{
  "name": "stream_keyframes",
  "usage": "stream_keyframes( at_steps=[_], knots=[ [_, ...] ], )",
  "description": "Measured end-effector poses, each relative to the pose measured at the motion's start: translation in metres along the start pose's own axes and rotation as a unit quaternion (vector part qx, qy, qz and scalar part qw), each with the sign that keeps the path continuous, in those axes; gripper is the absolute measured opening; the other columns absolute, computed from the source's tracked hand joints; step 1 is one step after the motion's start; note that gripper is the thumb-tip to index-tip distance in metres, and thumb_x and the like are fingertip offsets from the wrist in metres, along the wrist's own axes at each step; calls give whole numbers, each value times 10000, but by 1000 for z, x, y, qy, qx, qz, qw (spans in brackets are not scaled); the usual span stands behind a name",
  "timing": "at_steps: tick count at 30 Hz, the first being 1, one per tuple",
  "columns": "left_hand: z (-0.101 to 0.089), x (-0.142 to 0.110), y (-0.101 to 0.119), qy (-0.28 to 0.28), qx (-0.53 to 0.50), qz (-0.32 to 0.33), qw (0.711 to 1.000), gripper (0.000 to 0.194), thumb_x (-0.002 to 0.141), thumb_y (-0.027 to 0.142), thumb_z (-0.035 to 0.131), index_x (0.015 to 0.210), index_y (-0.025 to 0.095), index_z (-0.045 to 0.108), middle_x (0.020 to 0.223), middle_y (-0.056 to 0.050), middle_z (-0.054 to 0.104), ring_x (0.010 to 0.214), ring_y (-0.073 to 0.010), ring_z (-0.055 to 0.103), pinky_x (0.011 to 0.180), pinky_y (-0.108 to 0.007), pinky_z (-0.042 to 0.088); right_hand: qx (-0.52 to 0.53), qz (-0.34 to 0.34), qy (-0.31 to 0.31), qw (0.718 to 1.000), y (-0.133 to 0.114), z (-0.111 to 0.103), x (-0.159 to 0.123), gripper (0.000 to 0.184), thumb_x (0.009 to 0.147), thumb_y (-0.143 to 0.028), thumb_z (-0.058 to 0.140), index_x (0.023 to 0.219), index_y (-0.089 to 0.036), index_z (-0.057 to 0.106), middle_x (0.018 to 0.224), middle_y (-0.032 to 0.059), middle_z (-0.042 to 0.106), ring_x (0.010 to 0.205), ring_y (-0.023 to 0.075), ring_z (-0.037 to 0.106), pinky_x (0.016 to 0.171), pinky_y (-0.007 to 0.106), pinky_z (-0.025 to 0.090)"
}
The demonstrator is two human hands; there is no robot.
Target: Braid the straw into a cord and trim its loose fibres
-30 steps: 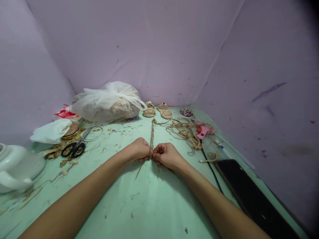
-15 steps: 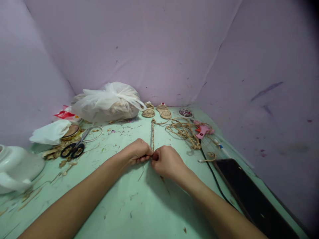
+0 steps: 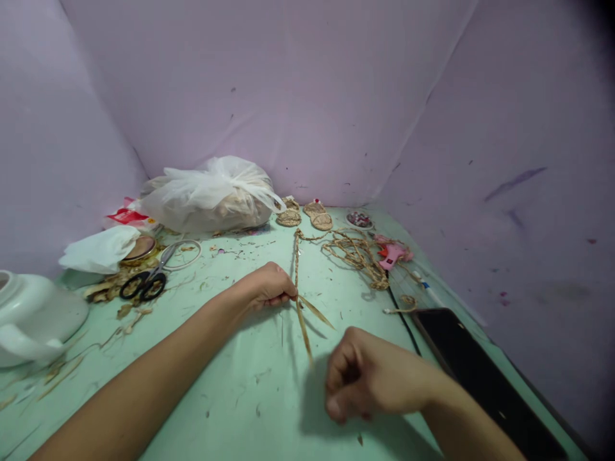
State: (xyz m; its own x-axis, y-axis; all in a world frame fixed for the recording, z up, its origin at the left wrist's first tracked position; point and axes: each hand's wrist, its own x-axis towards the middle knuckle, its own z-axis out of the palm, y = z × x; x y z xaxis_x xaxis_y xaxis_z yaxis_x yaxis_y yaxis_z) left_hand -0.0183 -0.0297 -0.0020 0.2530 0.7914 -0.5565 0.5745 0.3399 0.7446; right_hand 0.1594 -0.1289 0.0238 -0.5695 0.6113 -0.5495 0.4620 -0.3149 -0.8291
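Observation:
My left hand [image 3: 273, 285] is closed in a pinch on the lower end of a braided straw cord [image 3: 296, 261]. From that pinch the braid runs away from me along the table. Loose flat straw strands [image 3: 303, 330] splay toward me below the fingers. My right hand [image 3: 360, 374] is apart from the cord, to the lower right, its fingers curled in and nothing showing in them. Beyond it lies a loose tangle of the same cord [image 3: 358, 253], joined to the braid by a length at the back.
Black-handled scissors [image 3: 151, 278], a white ring [image 3: 192, 256], and a white jug [image 3: 36, 320] stand left. A plastic bag [image 3: 216, 198], small woven slippers [image 3: 319, 218] and a bead dish [image 3: 359, 219] line the back. Right are a pink glue gun [image 3: 393, 255] and dark phone-like slab [image 3: 485, 378].
My right hand has left the cord's end and moved down and right, toward me. The loose strands now show between the hands. My left hand keeps its pinch.

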Motion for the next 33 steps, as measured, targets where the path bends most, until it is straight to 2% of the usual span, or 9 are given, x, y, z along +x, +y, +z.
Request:
stream_keyframes(
  at_steps=[1, 2, 5, 7, 12, 16, 20, 26, 33],
  knots=[
    [-1, 0, 0, -1, -2, 2, 1000, 132, 513, 216, 578, 457, 139, 487, 349, 49, 371, 307, -47, 287, 328, -203, 160, -4, -1, -8, 1000, -5, -5, -6, 76, 578, -224, 659, 590, -149, 664, 469, -14, 564, 355, 43, 393, 351, 159, 298],
    [-2, 0, 0, -2, -2, 5, 1000, 142, 511, 224, 587, 458, 137, 488, 354, 49, 372, 310, -44, 286, 330, -201, 162, 0, -27, 26, 999, -11, -12, -9, 115, 591, -257, 657, 567, -145, 660, 475, -3, 576, 349, 41, 392, 343, 159, 295],
    [-4, -2, 0, -6, 3, 12, 1000, 178, 504, 251, 606, 452, 138, 479, 343, 49, 355, 315, -46, 284, 334, -201, 162, 62, -101, 260, 958, -28, -28, 5, 119, 653, -237, 604, 623, -132, 649, 611, 41, 644, 376, 44, 437, 323, 149, 291],
    [-5, -3, 0, -8, 10, 20, 1000, 189, 506, 263, 605, 451, 141, 473, 340, 48, 353, 316, -49, 286, 336, -201, 166, 105, -74, 336, 933, -34, -32, 27, 80, 664, -159, 578, 714, -123, 630, 728, 65, 669, 367, 42, 455, 309, 153, 310],
    [-6, -3, -1, -20, 37, 38, 998, 177, 520, 262, 565, 438, 148, 457, 341, 50, 347, 319, -50, 278, 340, -199, 182, 161, -23, 218, 962, -27, -20, 73, 106, 657, -77, 494, 611, -130, 575, 449, -13, 548, 377, 89, 520, 373, 183, 422],
    [-5, -4, 0, -36, 66, 50, 996, 100, 521, 206, 502, 444, 152, 468, 354, 42, 377, 325, -60, 306, 345, -199, 206, 146, -34, 237, 960, -13, -14, 87, 166, 634, -78, 490, 486, -141, 529, 393, -28, 517, 335, 67, 460, 386, 182, 423],
    [-1, -6, 2, -34, 108, 66, 991, 93, 511, 153, 451, 418, 159, 443, 342, 39, 378, 323, -71, 314, 355, -209, 225, 147, -52, 259, 953, -4, -16, 91, 127, 607, -96, 507, 494, -152, 519, 386, -51, 494, 312, 61, 413, 352, 182, 393],
    [6, -10, 3, 53, 204, 72, 975, 76, 537, 151, 483, 466, 148, 512, 367, 35, 389, 388, -86, 356, 415, -213, 263, 165, -72, 260, 949, 0, -16, 92, 79, 563, -124, 522, 493, -155, 505, 389, -61, 476, 318, 52, 381, 326, 172, 360],
    [17, -41, 19, 132, 356, 87, 921, 111, 579, 234, 545, 608, 163, 626, 619, -84, 605, 619, -204, 558, 545, -270, 373, 191, -71, 252, 946, -2, -13, 91, 89, 550, -136, 495, 467, -160, 472, 378, -49, 486, 311, 50, 387, 319, 165, 308]
  ],
)
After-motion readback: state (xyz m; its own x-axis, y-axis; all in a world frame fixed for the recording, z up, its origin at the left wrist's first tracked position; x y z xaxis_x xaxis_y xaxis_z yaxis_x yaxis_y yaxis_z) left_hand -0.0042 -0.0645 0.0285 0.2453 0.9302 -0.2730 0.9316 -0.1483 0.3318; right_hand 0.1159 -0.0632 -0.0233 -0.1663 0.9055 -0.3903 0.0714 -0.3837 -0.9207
